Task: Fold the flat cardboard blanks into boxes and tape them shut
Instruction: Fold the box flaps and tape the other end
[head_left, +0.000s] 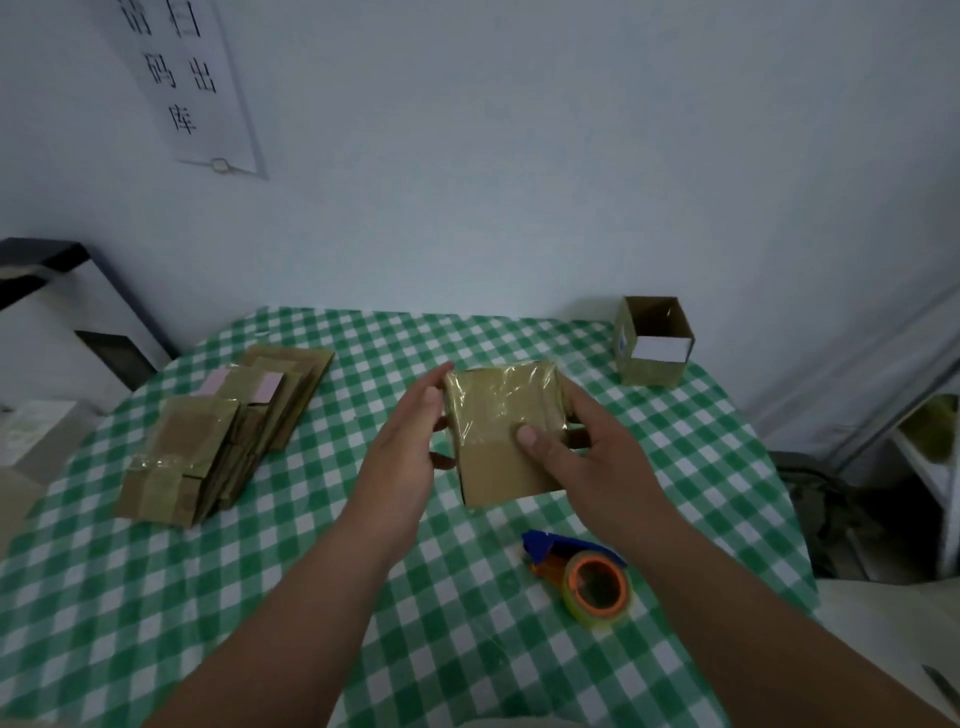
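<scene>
Box (506, 431) in hand is the centre of this moment: a small brown cardboard box, folded up and held just above the counter (363, 623), with clear shiny tape already covering the face turned toward the camera. The left hand (410, 441) grips its left side, fingers curled behind and thumb at the near edge. The right hand (582, 447) holds the right side, its thumb pressing flat on the taped face and its fingers wrapped round the back. This looks like the smoothing and checking step, after the tape is on one end. The next move probably calls for pressing down loose tape edges, then setting this box aside and taking a fresh blank.

Near the box, toward the camera and to the right, lies the tape roll (597, 584) with an orange core and a blue cutter. Left of the box sits the stack of flat blanks (228, 431), some bearing pink patches; no print on them is legible. Beyond the box, to the right, stands an open box (655, 340) with a white label whose writing is too small to read. Far beyond, to the left, a wall sheet (189, 78) carries large Chinese characters, among them 码, 出 and 库.
</scene>
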